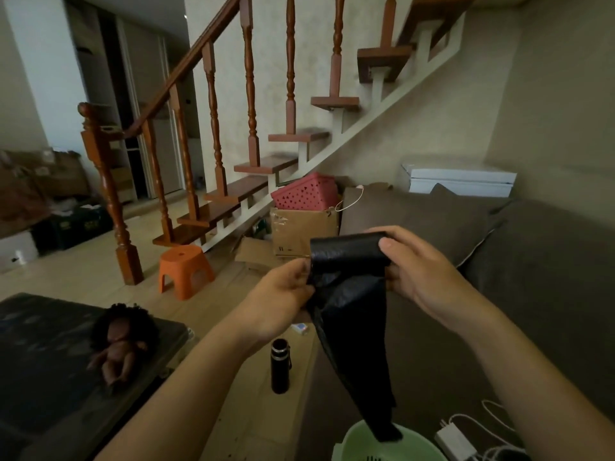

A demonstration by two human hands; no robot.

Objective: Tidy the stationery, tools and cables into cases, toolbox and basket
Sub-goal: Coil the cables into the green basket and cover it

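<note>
Over sofa [499,227]: black bag roll [349,257] in right hand [419,271] grip, left hand [283,294] pinch.

Wooden staircase [253,168] with turned balusters climbs ahead of me, rising to the right. Orange plastic stool [186,271] on the floor near its newel post. Dark table [40,361] at my lower left, with a brown doll [119,347] lying on it. Black flask [280,367] upright on the floor between table and brown sofa [549,261]. Small blue-white packet [301,327] beyond it, maybe cards, too small to tell. Cardboard box [299,231] under the stairs. White flat box [459,183] behind the sofa.
</note>
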